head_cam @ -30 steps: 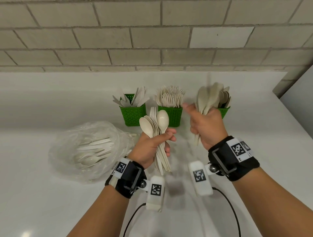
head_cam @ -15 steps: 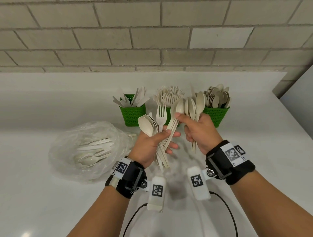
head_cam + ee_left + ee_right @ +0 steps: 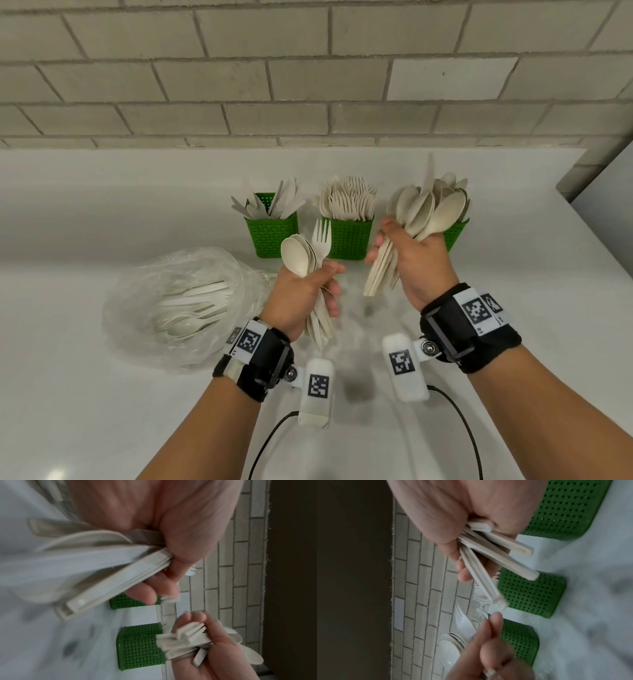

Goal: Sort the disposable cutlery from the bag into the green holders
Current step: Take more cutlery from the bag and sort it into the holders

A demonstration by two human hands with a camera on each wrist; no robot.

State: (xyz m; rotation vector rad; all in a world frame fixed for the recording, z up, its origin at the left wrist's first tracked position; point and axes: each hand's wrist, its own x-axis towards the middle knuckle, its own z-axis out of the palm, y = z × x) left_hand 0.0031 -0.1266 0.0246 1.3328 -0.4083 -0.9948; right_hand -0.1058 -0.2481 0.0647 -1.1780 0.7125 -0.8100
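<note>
- The left hand [image 3: 301, 294] grips mixed cutlery [image 3: 313, 253] (spoons and a fork).
- The right hand [image 3: 416, 260] clutches a spoon bundle [image 3: 423, 212] before the right green holder [image 3: 455, 233].
- The bag [image 3: 178, 301] lies left, still holding cutlery.

My forearms are bare, no sleeves. I see a black strap [image 3: 263, 363] on my left wrist and a black strap [image 3: 469, 329] on my right, each with white square-code tags. A white camera pod [image 3: 317, 390] hangs off the left by a silver screw, another pod [image 3: 404, 368] off the right, each trailing a black cable [image 3: 459, 425].
</note>
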